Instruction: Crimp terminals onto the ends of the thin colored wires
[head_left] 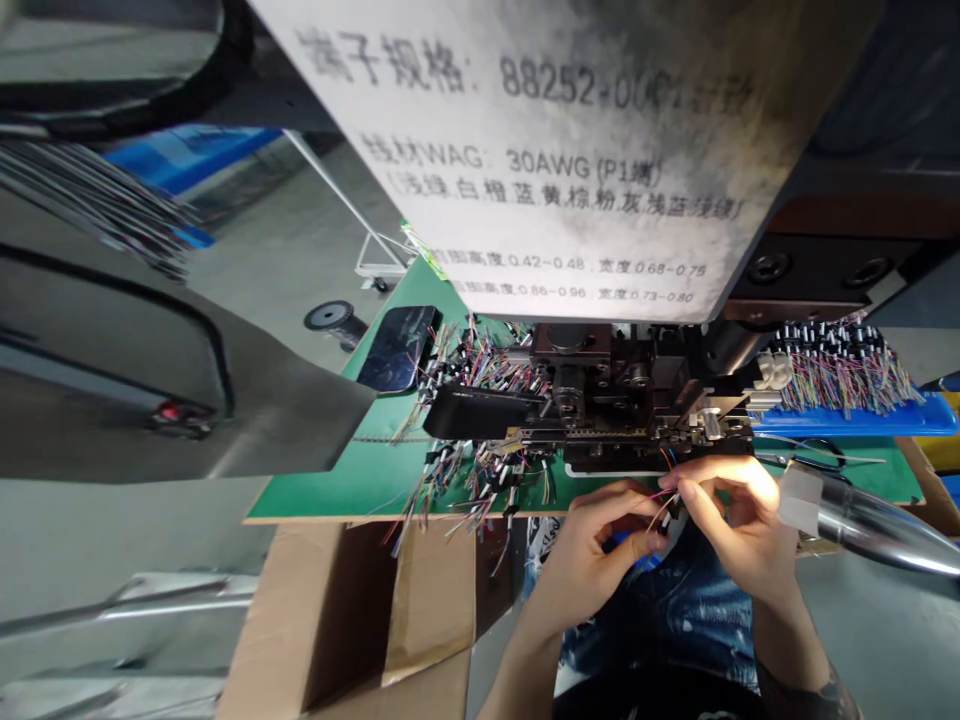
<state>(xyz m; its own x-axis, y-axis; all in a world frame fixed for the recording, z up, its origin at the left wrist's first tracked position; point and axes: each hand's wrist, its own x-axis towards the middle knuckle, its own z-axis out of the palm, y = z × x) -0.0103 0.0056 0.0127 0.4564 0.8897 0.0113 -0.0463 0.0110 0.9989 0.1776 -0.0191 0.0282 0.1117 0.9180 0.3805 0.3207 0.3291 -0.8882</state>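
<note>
My left hand [611, 545] and my right hand [735, 515] meet just below the front of a crimping machine [585, 400]. Between them is a small bundle of thin coloured wires [660, 508]; the left thumb and fingers close on its lower part. My right thumb and forefinger pinch wires of the same bundle near their ends. An orange and a blue wire tip [667, 458] point up towards the machine's crimping head. Part of the bundle is hidden behind the fingers.
Many wire bundles [480, 470] lie on the green table [322, 495] at left; more wires [847, 370] fill a blue tray [862, 420] at right. A phone [397, 348], scissors [817, 455], a metal lamp tube [877, 525], a cardboard box [292, 610] and a printed sheet [555, 200] surround the work spot.
</note>
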